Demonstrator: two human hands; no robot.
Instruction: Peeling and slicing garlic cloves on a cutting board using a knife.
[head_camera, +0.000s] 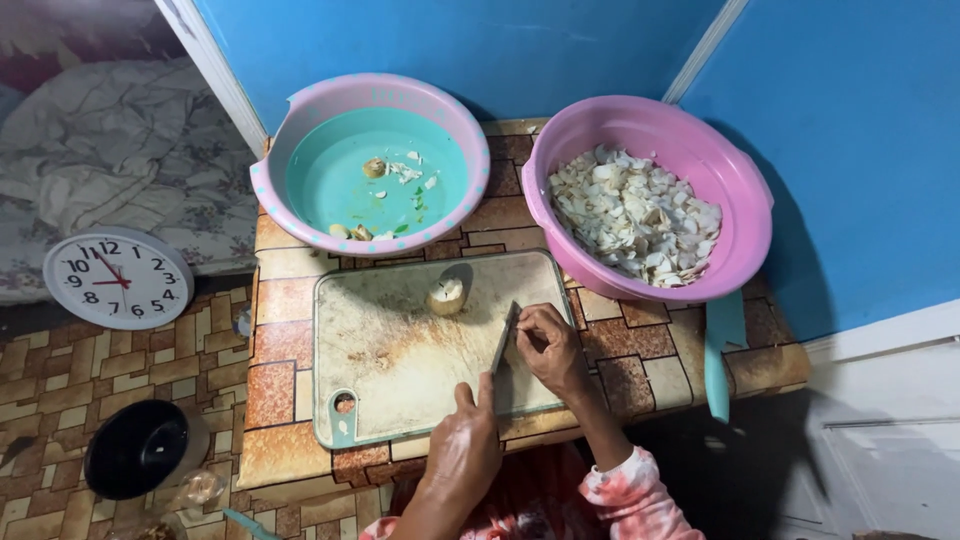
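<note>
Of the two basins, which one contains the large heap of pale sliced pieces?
The plain pink basin on the right; the dotted basin with the teal inside holds only a few scraps.

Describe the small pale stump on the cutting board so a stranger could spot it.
Find the cutting board on the low tiled table, in front of the two basins. Near its far edge stands the stump, alone and whole, unlike the sliced pieces filling the pink basin.

The right hand (548, 345) hides whatever it pinches against the knife blade (503, 338); both forearms are cut off by the bottom edge.
</note>
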